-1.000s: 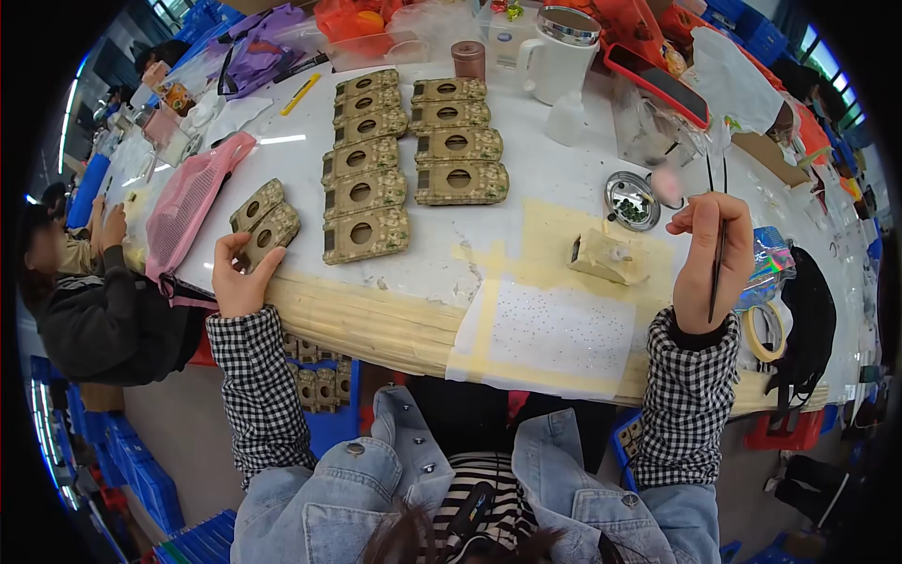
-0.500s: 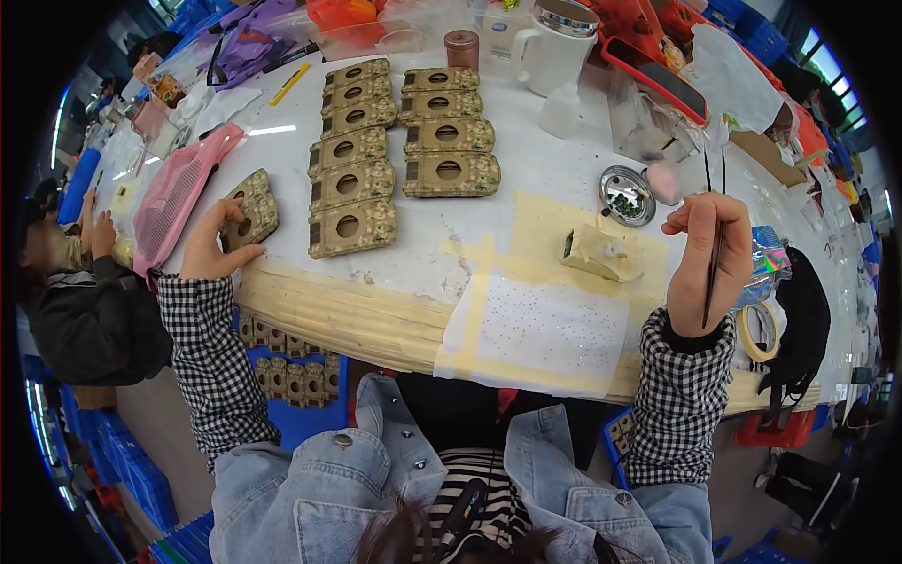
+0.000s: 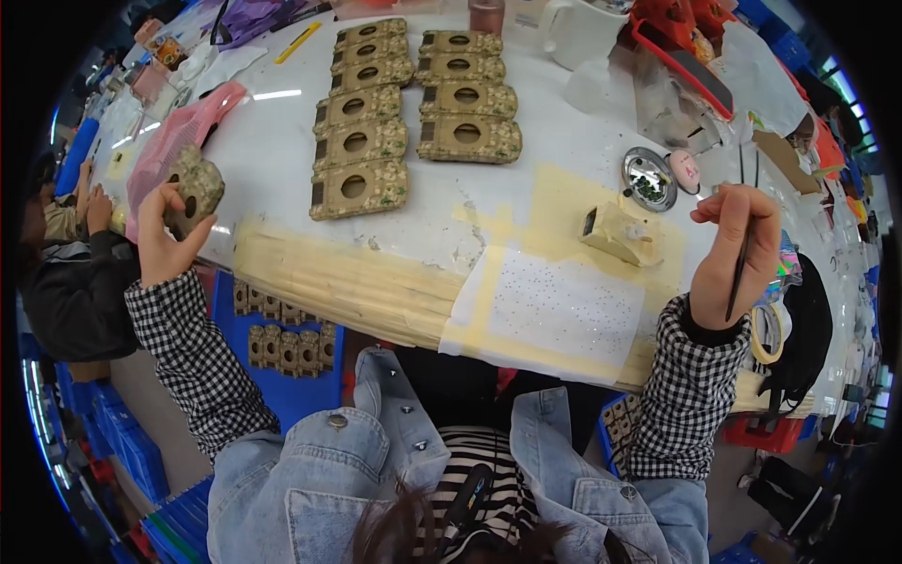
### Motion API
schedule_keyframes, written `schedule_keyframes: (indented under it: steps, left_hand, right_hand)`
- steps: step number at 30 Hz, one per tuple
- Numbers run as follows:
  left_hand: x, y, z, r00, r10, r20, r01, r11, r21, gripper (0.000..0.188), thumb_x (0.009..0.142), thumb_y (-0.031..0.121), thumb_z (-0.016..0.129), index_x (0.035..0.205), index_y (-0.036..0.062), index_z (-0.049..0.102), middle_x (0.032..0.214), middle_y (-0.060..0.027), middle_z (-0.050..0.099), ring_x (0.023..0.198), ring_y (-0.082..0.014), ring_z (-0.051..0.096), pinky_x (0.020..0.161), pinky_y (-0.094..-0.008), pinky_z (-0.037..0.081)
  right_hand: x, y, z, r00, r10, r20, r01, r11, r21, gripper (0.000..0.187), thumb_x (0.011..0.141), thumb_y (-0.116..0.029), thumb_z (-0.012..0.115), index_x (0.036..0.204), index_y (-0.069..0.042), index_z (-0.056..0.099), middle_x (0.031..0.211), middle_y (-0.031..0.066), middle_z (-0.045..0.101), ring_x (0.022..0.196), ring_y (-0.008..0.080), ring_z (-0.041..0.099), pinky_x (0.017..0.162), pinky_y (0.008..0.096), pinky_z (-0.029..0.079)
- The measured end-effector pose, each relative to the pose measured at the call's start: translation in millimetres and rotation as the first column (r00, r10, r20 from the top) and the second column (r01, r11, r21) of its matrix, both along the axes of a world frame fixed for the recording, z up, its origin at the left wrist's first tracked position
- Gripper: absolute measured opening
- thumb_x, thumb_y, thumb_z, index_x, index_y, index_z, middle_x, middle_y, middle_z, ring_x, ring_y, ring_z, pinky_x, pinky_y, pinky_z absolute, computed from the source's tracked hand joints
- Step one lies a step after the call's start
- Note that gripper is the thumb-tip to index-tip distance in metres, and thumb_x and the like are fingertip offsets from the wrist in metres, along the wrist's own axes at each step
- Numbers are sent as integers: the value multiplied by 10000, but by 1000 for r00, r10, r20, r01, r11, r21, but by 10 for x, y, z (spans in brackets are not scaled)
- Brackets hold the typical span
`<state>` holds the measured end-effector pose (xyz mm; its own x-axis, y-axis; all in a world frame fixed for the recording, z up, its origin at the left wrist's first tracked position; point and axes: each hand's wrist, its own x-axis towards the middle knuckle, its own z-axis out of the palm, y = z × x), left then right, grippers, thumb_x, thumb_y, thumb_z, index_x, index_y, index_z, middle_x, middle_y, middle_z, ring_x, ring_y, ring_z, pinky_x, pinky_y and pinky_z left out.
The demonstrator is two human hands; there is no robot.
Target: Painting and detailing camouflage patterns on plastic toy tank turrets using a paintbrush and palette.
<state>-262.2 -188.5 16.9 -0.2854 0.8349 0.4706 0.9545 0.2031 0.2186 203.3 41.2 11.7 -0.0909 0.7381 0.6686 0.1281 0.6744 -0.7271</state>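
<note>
My left hand (image 3: 167,240) pinches a camouflage-painted toy tank hull (image 3: 199,179) between thumb and fingers, holding it tilted up over the table's left front edge. In my right hand (image 3: 733,249) is a pair of dark tweezers (image 3: 739,273), the prongs pointing away from me and apart at the tips. Two columns of similar hulls with round holes, a left column (image 3: 387,191) and a right column (image 3: 498,139), lie on the white table. Near my right hand are a yellowish taped block (image 3: 620,235) and a round metal dish (image 3: 639,162) with small dark green bits.
A dotted white sheet (image 3: 554,310) is taped along the front edge. A pink mesh pouch (image 3: 174,141) lies at left, a red-edged phone (image 3: 683,66) and white mug (image 3: 573,36) at far right. Below stands a blue tray (image 3: 305,399) with more hulls. Another person (image 3: 80,291) sits at left.
My left hand has lifted the hull off the table and brought it left and toward me, turning it upright. My right hand keeps the tweezers. The view has shifted slightly.
</note>
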Motion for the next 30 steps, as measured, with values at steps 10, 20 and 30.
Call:
schedule_keyframes:
  steps: [10, 20, 30]
  left_hand:
    - [-339, -2376, -1242, 676, 737, 0, -729, 669, -141, 422, 625, 284, 808, 756, 66, 471, 691, -39, 521, 632, -139, 498, 585, -281, 414]
    - [-447, -2617, -2549, 257, 916, 309, -685, 398, -611, 490, 638, 342, 804, 886, 65, 486, 829, -95, 577, 784, -193, 540, 747, -347, 459]
    - [-654, -1801, -2702, 246, 883, 400, -410, 469, -782, 330, 755, 289, 730, 897, 70, 528, 753, -7, 596, 712, -92, 506, 700, -260, 426]
  right_hand:
    - [96, -29, 41, 991, -78, 112, 66, 992, 105, 239, 935, -122, 428, 845, 54, 560, 761, 121, 580, 709, 194, 556, 672, 299, 481]
    - [197, 93, -21, 994, -57, 98, 53, 998, 43, 254, 937, -153, 444, 862, 58, 564, 767, 111, 582, 716, 186, 556, 710, 304, 472]
    - [217, 118, -74, 988, -103, 118, 95, 993, 75, 222, 927, -158, 476, 921, 48, 559, 767, 104, 595, 691, 172, 579, 680, 300, 494]
